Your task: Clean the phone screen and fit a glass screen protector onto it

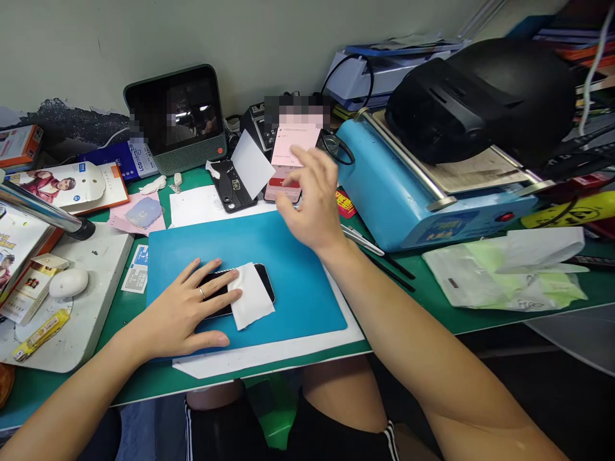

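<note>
My left hand (pixel 195 304) lies spread over a dark phone (pixel 267 282) on a blue mat (pixel 298 256). Two of its fingertips rest on a white tissue (pixel 252 301) that covers part of that phone. My right hand (pixel 314 202) is raised, fingers apart, in front of a propped-up phone with a lit pink screen (pixel 294 137). Whether a fingertip touches the screen I cannot tell. Just left of it, a black phone back cover (pixel 230 186) leans with a white card (pixel 252 165) against it.
A smart display (pixel 175 115) stands by the wall. At right sits a blue machine (pixel 384 192) with a black headset-like object (pixel 475 102) on top. Tweezers (pixel 362 240) and a tissue pack (pixel 504 272) lie nearby. A yellow cutter (pixel 42 334) is on the left.
</note>
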Demonstrator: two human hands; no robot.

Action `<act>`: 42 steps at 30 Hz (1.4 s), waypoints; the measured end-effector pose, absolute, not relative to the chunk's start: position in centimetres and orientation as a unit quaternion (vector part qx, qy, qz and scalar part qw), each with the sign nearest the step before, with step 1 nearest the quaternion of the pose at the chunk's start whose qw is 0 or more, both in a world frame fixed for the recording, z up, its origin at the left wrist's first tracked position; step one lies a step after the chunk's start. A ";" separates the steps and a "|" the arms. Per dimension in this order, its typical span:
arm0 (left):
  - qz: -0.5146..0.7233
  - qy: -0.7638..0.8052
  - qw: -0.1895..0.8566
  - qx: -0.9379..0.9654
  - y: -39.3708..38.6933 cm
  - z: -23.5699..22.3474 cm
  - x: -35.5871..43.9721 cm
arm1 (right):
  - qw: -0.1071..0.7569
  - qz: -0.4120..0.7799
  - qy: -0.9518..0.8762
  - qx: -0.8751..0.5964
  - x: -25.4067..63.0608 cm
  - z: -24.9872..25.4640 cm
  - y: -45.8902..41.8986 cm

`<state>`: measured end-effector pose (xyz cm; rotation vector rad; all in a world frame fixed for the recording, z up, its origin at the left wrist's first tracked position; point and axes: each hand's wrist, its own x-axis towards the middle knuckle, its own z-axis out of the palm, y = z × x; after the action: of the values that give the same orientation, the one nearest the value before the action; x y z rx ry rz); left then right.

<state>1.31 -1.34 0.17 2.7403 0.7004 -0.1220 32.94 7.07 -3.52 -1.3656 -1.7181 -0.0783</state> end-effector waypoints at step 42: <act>0.013 0.230 0.137 0.964 -1.3 0.7 1.1 | 0.476 -0.059 -0.597 -0.643 35.8 -3.6 8.0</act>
<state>1.10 -1.30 0.68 2.7887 0.6646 0.0370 35.77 7.97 -3.60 -1.5711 -1.4584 -0.1447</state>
